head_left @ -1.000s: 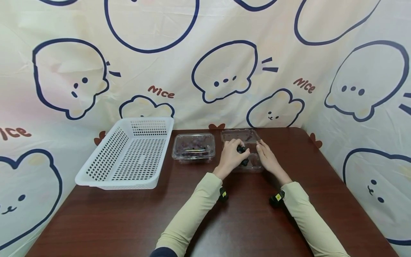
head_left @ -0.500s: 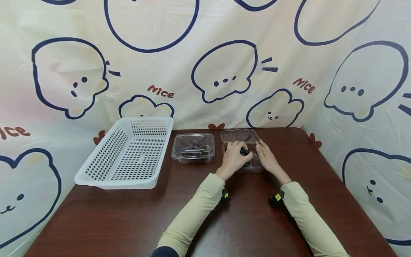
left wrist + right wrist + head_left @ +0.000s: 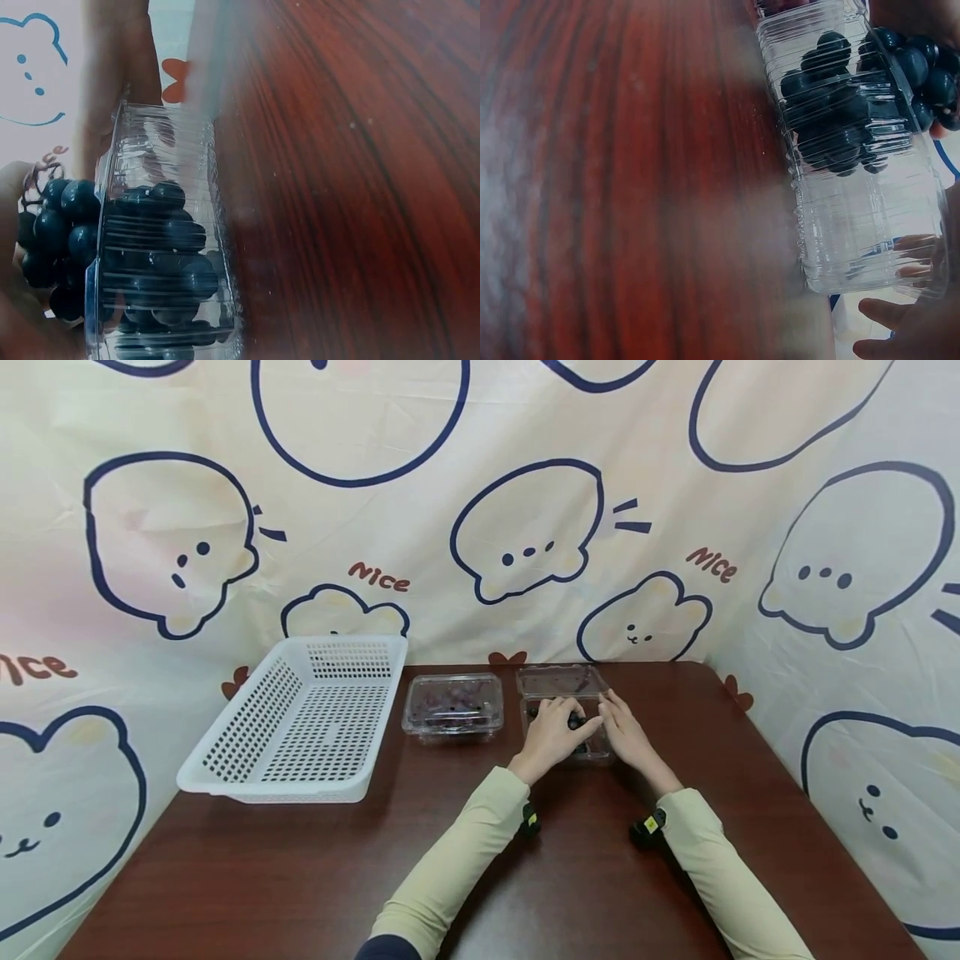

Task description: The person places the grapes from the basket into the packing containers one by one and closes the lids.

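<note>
My left hand point(image 3: 551, 737) grips a bunch of dark grapes point(image 3: 576, 721), partly lowered into a clear plastic clamshell box point(image 3: 558, 680) whose lid is folded back. The left wrist view has the upper grapes point(image 3: 64, 232) above the box's rim, while others press against the inside of its wall. At the box's right side, my right hand point(image 3: 628, 737) rests with fairly straight fingers. Seen from the right wrist, the grapes fill one end of the box point(image 3: 840, 232), and the fingers point(image 3: 885, 311) show near the other end.
A closed clear box point(image 3: 453, 703) with reddish-purple fruit stands just left of the opened one. Further left is a white perforated basket point(image 3: 315, 727). All stand on a dark brown wooden table point(image 3: 585, 877), with a patterned cloth point(image 3: 420, 510) behind.
My left hand has moved a little right and down with the grapes, which now sit lower in the box. The right hand has stayed at the box's side.
</note>
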`<action>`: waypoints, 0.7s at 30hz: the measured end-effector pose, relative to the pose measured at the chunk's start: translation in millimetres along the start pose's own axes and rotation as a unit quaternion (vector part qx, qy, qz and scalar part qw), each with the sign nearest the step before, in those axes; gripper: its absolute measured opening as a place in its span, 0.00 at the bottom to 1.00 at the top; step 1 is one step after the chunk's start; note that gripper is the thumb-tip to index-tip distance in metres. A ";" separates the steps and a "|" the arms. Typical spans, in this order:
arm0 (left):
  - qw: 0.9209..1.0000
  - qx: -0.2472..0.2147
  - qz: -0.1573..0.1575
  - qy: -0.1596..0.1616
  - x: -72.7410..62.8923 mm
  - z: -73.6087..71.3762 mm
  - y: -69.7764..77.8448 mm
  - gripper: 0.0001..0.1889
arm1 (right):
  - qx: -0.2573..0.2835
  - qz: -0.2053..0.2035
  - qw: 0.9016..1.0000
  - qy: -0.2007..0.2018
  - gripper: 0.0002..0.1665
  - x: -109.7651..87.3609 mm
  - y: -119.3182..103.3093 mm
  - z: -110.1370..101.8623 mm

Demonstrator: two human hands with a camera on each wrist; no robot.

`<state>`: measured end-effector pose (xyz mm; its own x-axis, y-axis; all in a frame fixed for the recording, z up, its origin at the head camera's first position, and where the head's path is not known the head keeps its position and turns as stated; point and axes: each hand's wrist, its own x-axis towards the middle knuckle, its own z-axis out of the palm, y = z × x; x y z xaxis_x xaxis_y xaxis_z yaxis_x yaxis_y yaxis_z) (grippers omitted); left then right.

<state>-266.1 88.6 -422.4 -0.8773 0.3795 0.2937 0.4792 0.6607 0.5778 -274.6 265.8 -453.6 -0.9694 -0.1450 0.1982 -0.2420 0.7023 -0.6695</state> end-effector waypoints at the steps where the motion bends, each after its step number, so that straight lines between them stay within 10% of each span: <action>1: 1.000 -0.005 -0.001 -0.003 -0.2 -0.5 -0.2 0.23 | -0.001 0.001 1.000 0.000 0.35 0.1 0.3 0.2; 21: 0.998 -0.007 0.056 -0.016 -7.7 -16.0 -16.4 0.27 | -0.006 -0.005 1.000 0.001 0.34 1.5 2.6 0.3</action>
<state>-267.6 64.4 -421.9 -0.8168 0.4711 0.3330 0.5739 0.6042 0.5528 -276.7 267.2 -455.3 -0.9667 -0.1513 0.2063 -0.2516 0.7093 -0.6585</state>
